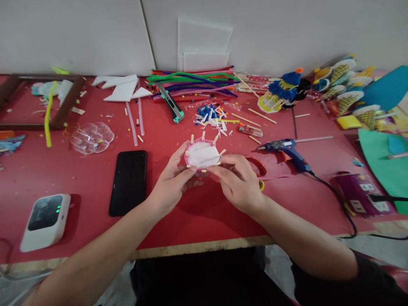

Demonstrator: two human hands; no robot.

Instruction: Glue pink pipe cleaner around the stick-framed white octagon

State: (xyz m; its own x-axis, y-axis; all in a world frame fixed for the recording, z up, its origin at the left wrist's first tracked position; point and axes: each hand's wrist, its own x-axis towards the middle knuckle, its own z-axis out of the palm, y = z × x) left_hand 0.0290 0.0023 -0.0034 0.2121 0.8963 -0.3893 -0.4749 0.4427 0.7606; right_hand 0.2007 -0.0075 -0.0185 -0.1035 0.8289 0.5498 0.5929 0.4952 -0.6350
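Both my hands hold a small round craft piece point(201, 154) above the red table point(178, 221): a white disc with a pink rim and several short wooden pegs standing out around its edge. My left hand point(174, 180) grips its left side, thumb on the rim and fingers curled under. My right hand point(237, 178) pinches its right edge near a peg and a thin stick lying across the disc. Red-handled scissors point(259, 168) lie just behind my right hand.
A black phone point(128, 182) and a white device point(45, 221) with green lights lie to the left. A blue glue gun point(285, 149) with its cable lies to the right. Pipe cleaners point(194, 83), a utility knife point(171, 105), foam scraps, sticks and finished crafts point(283, 90) fill the back.
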